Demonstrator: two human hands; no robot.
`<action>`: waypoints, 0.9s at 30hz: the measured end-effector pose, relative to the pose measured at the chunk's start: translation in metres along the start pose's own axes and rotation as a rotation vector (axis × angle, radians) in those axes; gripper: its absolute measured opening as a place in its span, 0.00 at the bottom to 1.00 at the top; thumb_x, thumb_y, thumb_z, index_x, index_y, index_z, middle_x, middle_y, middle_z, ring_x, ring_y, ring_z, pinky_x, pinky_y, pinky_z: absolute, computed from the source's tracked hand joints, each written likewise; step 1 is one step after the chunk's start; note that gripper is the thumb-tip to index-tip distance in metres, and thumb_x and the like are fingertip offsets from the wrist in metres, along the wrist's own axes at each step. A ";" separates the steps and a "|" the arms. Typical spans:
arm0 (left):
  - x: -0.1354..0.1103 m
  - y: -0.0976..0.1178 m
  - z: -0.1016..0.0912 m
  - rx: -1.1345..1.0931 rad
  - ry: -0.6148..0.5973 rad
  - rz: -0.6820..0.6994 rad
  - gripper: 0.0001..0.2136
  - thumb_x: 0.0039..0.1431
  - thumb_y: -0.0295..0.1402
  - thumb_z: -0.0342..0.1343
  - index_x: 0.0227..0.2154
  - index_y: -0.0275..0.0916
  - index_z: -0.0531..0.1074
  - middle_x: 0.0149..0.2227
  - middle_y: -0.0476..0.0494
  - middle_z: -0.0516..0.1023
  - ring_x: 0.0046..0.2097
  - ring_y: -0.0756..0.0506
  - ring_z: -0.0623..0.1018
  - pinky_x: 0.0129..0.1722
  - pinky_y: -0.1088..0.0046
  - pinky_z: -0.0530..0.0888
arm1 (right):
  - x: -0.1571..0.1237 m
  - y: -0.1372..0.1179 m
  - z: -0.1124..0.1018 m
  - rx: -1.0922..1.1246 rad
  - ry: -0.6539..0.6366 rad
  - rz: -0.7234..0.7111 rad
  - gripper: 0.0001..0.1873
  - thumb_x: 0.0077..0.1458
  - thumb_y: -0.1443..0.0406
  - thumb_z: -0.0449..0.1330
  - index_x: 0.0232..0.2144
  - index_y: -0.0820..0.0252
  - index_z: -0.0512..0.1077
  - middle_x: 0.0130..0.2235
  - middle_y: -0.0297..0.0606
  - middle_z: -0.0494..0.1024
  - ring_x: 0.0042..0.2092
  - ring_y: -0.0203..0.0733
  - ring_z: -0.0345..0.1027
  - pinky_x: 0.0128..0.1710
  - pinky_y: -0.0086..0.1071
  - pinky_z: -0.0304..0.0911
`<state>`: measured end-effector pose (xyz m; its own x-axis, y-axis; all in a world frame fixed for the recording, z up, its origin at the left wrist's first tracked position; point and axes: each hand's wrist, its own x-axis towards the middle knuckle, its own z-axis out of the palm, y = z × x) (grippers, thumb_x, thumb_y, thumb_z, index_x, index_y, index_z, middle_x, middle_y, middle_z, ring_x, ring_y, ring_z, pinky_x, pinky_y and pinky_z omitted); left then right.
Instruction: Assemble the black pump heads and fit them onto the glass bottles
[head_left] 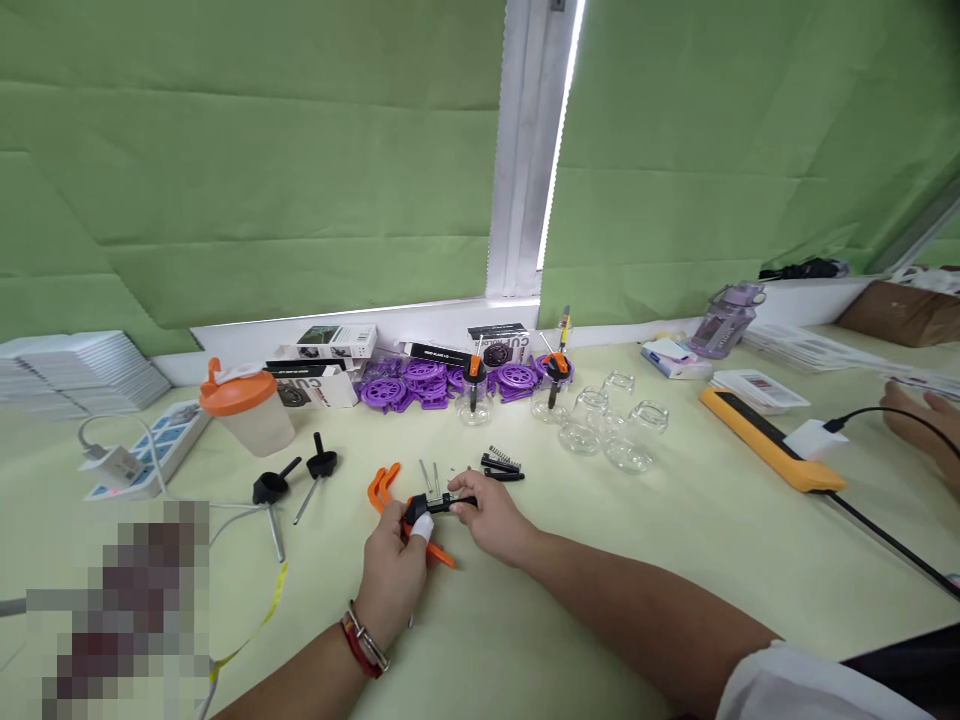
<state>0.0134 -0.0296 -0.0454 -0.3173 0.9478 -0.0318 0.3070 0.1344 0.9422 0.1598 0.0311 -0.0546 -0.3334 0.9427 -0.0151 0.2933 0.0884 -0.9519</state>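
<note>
My left hand (394, 570) is closed round a small black part (421, 506) with orange pieces under it; its thumb wears a white tip cover. My right hand (491, 520) pinches the right end of the same black part (459, 501). An orange clip (380, 485) lies just left of the hands. Thin metal pins (430, 474) and black rods with a spring (501, 467) lie just beyond them on the pale table (600, 560).
Purple wheels (427, 382), glass jars (615, 425), boxes and an orange-lidded cup (244, 405) stand along the back. Two black funnel-shaped parts (296, 478) lie at left near a power strip (150, 450). An orange strip (769, 440) with a cable lies right, near another person's hand (926, 425).
</note>
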 end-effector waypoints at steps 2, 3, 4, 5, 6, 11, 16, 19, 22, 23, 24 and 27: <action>0.000 0.000 0.000 -0.006 0.016 0.018 0.08 0.51 0.40 0.54 0.28 0.41 0.66 0.22 0.53 0.65 0.25 0.48 0.66 0.25 0.73 0.63 | 0.001 -0.001 0.001 -0.005 0.000 -0.008 0.10 0.50 0.70 0.56 0.37 0.58 0.68 0.31 0.33 0.69 0.32 0.37 0.63 0.34 0.32 0.58; 0.000 0.000 0.000 -0.010 0.015 0.027 0.08 0.51 0.39 0.54 0.28 0.41 0.66 0.22 0.53 0.65 0.25 0.48 0.66 0.25 0.73 0.63 | 0.001 -0.001 0.001 -0.005 -0.003 -0.009 0.09 0.50 0.70 0.56 0.36 0.59 0.68 0.31 0.34 0.70 0.32 0.37 0.64 0.34 0.32 0.58; 0.000 0.000 0.000 -0.013 0.007 0.033 0.08 0.51 0.40 0.54 0.28 0.41 0.66 0.23 0.53 0.65 0.25 0.48 0.66 0.25 0.73 0.63 | 0.001 -0.002 0.001 -0.005 -0.010 -0.008 0.09 0.50 0.70 0.56 0.36 0.59 0.68 0.31 0.34 0.70 0.32 0.37 0.64 0.34 0.32 0.58; 0.000 0.000 0.000 -0.016 -0.004 0.031 0.08 0.51 0.40 0.54 0.28 0.41 0.66 0.23 0.53 0.65 0.25 0.48 0.65 0.25 0.73 0.64 | 0.001 -0.002 0.001 -0.007 -0.015 -0.007 0.09 0.50 0.70 0.56 0.37 0.58 0.68 0.31 0.34 0.70 0.32 0.37 0.64 0.34 0.32 0.58; -0.001 0.000 0.000 -0.018 -0.016 0.025 0.08 0.51 0.40 0.54 0.28 0.41 0.66 0.23 0.53 0.65 0.25 0.48 0.65 0.25 0.73 0.64 | 0.001 -0.002 0.001 -0.012 -0.017 -0.009 0.09 0.50 0.70 0.56 0.37 0.58 0.68 0.31 0.34 0.70 0.32 0.37 0.64 0.34 0.32 0.58; -0.002 0.001 0.000 -0.019 -0.024 0.009 0.08 0.51 0.40 0.54 0.29 0.41 0.66 0.22 0.53 0.65 0.25 0.48 0.66 0.25 0.73 0.64 | 0.001 -0.002 0.000 -0.044 -0.009 -0.017 0.10 0.50 0.69 0.57 0.38 0.58 0.67 0.31 0.33 0.69 0.33 0.38 0.64 0.35 0.32 0.59; 0.000 0.003 0.001 -0.008 -0.020 0.005 0.08 0.51 0.40 0.53 0.30 0.41 0.66 0.23 0.53 0.65 0.24 0.48 0.66 0.24 0.73 0.65 | 0.001 -0.002 0.000 -0.044 -0.002 -0.008 0.11 0.50 0.70 0.58 0.38 0.58 0.66 0.34 0.36 0.72 0.37 0.40 0.66 0.39 0.34 0.60; -0.001 0.006 0.001 -0.013 -0.024 -0.018 0.09 0.51 0.40 0.54 0.30 0.40 0.66 0.23 0.53 0.65 0.24 0.49 0.66 0.24 0.73 0.65 | 0.000 -0.002 0.000 -0.017 -0.015 -0.023 0.09 0.50 0.70 0.57 0.36 0.58 0.66 0.35 0.36 0.72 0.37 0.40 0.67 0.38 0.33 0.61; -0.002 0.008 0.001 -0.032 -0.019 -0.028 0.09 0.51 0.40 0.54 0.31 0.40 0.67 0.23 0.53 0.65 0.24 0.49 0.67 0.24 0.73 0.66 | -0.001 -0.004 -0.001 -0.022 -0.009 -0.010 0.10 0.50 0.69 0.57 0.37 0.57 0.65 0.33 0.34 0.71 0.35 0.39 0.66 0.37 0.33 0.60; -0.002 0.008 0.001 -0.035 -0.017 -0.030 0.09 0.51 0.40 0.54 0.30 0.40 0.67 0.23 0.53 0.65 0.24 0.49 0.67 0.23 0.73 0.67 | -0.002 -0.004 -0.001 -0.029 -0.005 -0.001 0.11 0.50 0.69 0.57 0.38 0.56 0.65 0.32 0.33 0.71 0.35 0.39 0.66 0.36 0.33 0.60; -0.002 0.008 0.001 -0.035 -0.015 -0.032 0.09 0.51 0.41 0.54 0.30 0.40 0.66 0.23 0.53 0.65 0.24 0.49 0.67 0.23 0.73 0.67 | -0.002 -0.005 -0.001 -0.036 -0.002 0.008 0.12 0.50 0.69 0.57 0.39 0.56 0.64 0.32 0.33 0.70 0.34 0.39 0.65 0.36 0.33 0.59; -0.002 0.007 0.001 -0.028 -0.018 -0.028 0.09 0.52 0.40 0.53 0.30 0.40 0.66 0.23 0.53 0.65 0.24 0.49 0.67 0.23 0.73 0.67 | -0.003 -0.006 -0.001 -0.040 -0.003 0.003 0.09 0.50 0.69 0.56 0.37 0.56 0.65 0.31 0.32 0.70 0.33 0.38 0.64 0.34 0.32 0.58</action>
<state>0.0170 -0.0306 -0.0388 -0.3090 0.9489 -0.0644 0.2730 0.1534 0.9497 0.1601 0.0286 -0.0483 -0.3351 0.9420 -0.0193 0.3299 0.0981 -0.9389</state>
